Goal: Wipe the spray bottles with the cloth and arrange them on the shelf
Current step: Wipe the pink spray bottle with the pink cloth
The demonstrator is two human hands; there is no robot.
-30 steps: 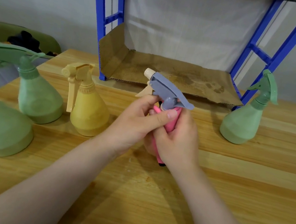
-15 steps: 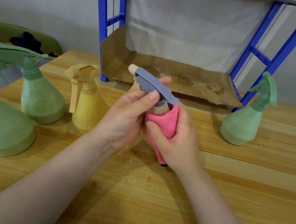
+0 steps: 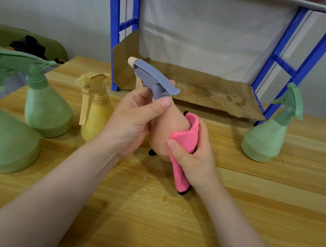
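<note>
On table (image 3: 273, 203): three green bottles (image 3: 48, 106), one yellow (image 3: 96, 113), perhaps more.

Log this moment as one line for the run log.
wiping | left hand grips peach bottle | right hand holds pink cloth | shelf bare

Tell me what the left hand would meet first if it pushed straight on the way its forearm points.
Probably the cardboard-lined shelf. The left hand, holding the peach spray bottle by its neck, points up and away toward that cardboard liner; nothing else seems to lie between, though depth is uncertain.
</note>
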